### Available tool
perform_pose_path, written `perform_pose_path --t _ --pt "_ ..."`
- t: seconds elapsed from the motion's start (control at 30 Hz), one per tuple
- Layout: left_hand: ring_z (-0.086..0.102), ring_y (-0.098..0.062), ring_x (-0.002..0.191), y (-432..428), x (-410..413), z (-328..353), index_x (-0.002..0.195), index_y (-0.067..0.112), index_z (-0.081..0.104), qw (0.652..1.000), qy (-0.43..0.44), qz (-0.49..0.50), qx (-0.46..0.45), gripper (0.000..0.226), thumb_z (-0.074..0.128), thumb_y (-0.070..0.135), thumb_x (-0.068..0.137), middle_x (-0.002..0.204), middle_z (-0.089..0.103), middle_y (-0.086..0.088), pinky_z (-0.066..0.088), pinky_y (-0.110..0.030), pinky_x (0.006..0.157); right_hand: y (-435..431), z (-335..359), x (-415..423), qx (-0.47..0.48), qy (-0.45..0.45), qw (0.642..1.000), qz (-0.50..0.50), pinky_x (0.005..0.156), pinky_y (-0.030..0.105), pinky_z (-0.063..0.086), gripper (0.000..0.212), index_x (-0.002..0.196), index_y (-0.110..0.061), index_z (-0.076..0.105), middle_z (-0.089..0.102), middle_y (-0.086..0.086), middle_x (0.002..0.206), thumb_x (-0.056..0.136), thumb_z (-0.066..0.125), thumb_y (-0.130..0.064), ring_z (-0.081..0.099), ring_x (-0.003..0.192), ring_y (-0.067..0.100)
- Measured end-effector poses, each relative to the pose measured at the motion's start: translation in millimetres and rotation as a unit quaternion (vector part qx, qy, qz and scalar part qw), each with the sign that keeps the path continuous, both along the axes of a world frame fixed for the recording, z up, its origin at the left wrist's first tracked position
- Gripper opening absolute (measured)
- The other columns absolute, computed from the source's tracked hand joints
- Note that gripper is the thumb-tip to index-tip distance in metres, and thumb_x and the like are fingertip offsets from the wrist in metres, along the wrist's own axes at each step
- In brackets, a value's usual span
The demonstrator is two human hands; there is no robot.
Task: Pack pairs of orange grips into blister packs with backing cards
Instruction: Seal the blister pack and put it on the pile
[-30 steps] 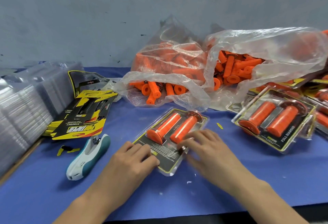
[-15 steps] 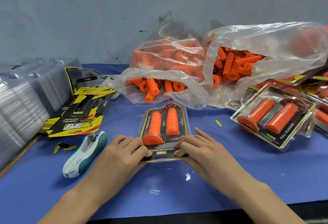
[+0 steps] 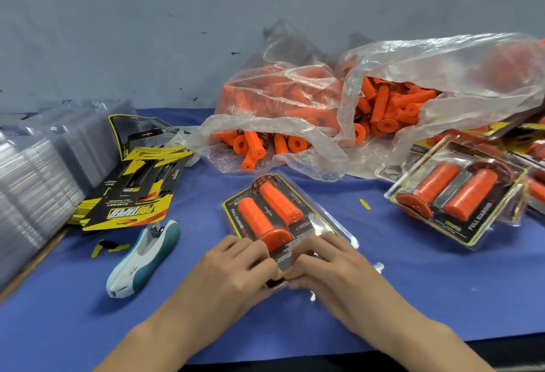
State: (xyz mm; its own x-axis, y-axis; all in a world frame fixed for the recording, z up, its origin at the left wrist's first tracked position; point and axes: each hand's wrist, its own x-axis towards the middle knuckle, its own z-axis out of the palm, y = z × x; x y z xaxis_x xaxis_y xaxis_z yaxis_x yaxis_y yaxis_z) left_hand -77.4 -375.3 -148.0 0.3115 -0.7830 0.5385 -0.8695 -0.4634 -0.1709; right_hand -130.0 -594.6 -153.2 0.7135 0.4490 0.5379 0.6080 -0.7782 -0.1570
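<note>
Pinching shut the near edge of a filled blister pack (image 3: pixel 274 215) with left hand (image 3: pixel 233 278) and right hand (image 3: pixel 331 272), risking a buckled backing card (image 3: pixel 236 218) if squeezed unevenly.

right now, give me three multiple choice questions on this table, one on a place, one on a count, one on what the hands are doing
1. Where does the stapler lie?
A) in a plastic bag
B) on the blue cloth, left of the left hand
C) on the card stack

2. How many orange grips sit in the blister pack nearest the person?
A) one
B) two
C) four

3. What are the two hands doing?
A) one lifts the stapler
B) both reach into a plastic bag
C) both grip the blister pack's near edge

1 B: it lies on the cloth beside that hand.
2 B: two lie side by side under the clear cover.
3 C: left hand and right hand both curl fingers on that edge.
</note>
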Motion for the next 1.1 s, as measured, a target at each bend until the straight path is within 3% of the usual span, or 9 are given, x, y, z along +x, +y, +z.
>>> perform_pose_path --t 0.13,0.3,0.4,0.53,0.67,0.87,0.97,1.1 --pt "0.055 -0.019 0.069 3.9 13.2 -2.1 0.078 0.016 0.064 0.999 0.032 0.011 -0.008 0.014 0.062 0.022 0.09 0.083 0.06 0.003 0.048 -0.031 0.063 -19.0 2.5 2.3 0.043 0.108 0.993 0.032 0.086 0.02 0.044 0.013 0.092 -0.023 0.068 0.057 -0.01 0.107 0.091 0.066 -0.011 0.051 0.099 0.011" --pt "0.051 -0.021 0.067 -9.6 17.2 -1.8 0.078 0.016 0.062 0.999 0.028 0.038 -0.008 0.014 0.074 0.011 0.083 0.081 0.057 0.0 0.047 -0.034 0.06 -25.5 2.6 3.3 -0.044 0.07 0.993 -0.082 0.098 0.03 0.042 0.014 0.101 -0.032 0.064 0.057 -0.014 0.119 0.089 0.068 -0.025 0.055 0.113 0.016" --pt "0.047 -0.02 0.067 -17.7 14.5 -1.8 0.081 0.018 0.061 0.999 0.015 0.036 0.001 0.016 0.075 0.01 0.082 0.082 0.055 0.001 0.042 -0.032 0.06 -8.4 -0.3 -0.5 -0.065 0.028 0.994 -0.078 0.089 0.025 0.042 0.016 0.102 -0.033 0.06 0.057 -0.015 0.106 0.088 0.058 -0.041 0.056 0.097 0.011" --pt "0.05 -0.019 0.07 -23.8 12.7 -8.2 0.083 0.017 0.063 1.0 0.011 0.011 -0.016 0.01 0.064 0.017 0.093 0.083 0.056 0.002 0.044 -0.033 0.063 -2.1 -0.2 -0.2 -0.06 0.016 0.992 -0.112 0.076 0.027 0.041 0.018 0.091 -0.029 0.059 0.055 -0.013 0.089 0.098 0.044 -0.036 0.055 0.081 0.013" --pt "0.057 -0.018 0.069 -9.0 28.0 -8.9 0.078 0.019 0.064 0.998 0.031 0.049 -0.028 0.02 0.054 0.027 0.093 0.08 0.06 0.006 0.044 -0.029 0.064 -25.4 5.7 0.0 -0.047 0.049 0.988 -0.137 0.08 0.027 0.039 0.008 0.086 -0.025 0.058 0.056 -0.01 0.087 0.092 0.062 -0.023 0.057 0.081 0.018" --pt "0.058 -0.018 0.071 -14.6 27.2 -4.7 0.081 0.02 0.065 0.996 0.023 0.079 -0.022 0.02 0.051 0.027 0.094 0.08 0.06 0.006 0.043 -0.027 0.066 -34.8 3.2 3.6 -0.092 0.004 0.976 -0.197 0.089 0.03 0.042 0.023 0.092 -0.026 0.062 0.057 -0.008 0.088 0.08 0.072 -0.01 0.058 0.078 0.02" --pt "0.058 -0.018 0.071 -22.8 16.8 -2.9 0.083 0.021 0.066 0.997 0.012 0.073 -0.027 0.019 0.053 0.027 0.094 0.08 0.06 0.006 0.044 -0.028 0.067 -15.2 -4.5 3.0 -0.103 -0.033 0.98 -0.167 0.078 0.032 0.043 0.022 0.102 -0.031 0.063 0.055 -0.007 0.091 0.083 0.068 -0.022 0.055 0.079 0.02" --pt "0.057 -0.018 0.071 -29.3 7.9 -6.2 0.086 0.02 0.067 0.998 0.0 0.055 -0.023 0.019 0.054 0.028 0.098 0.081 0.06 0.005 0.049 -0.032 0.064 -8.0 -8.1 4.2 -0.114 -0.052 0.98 -0.157 0.068 0.032 0.04 0.017 0.09 -0.026 0.061 0.052 -0.007 0.086 0.081 0.065 -0.013 0.047 0.074 0.019"
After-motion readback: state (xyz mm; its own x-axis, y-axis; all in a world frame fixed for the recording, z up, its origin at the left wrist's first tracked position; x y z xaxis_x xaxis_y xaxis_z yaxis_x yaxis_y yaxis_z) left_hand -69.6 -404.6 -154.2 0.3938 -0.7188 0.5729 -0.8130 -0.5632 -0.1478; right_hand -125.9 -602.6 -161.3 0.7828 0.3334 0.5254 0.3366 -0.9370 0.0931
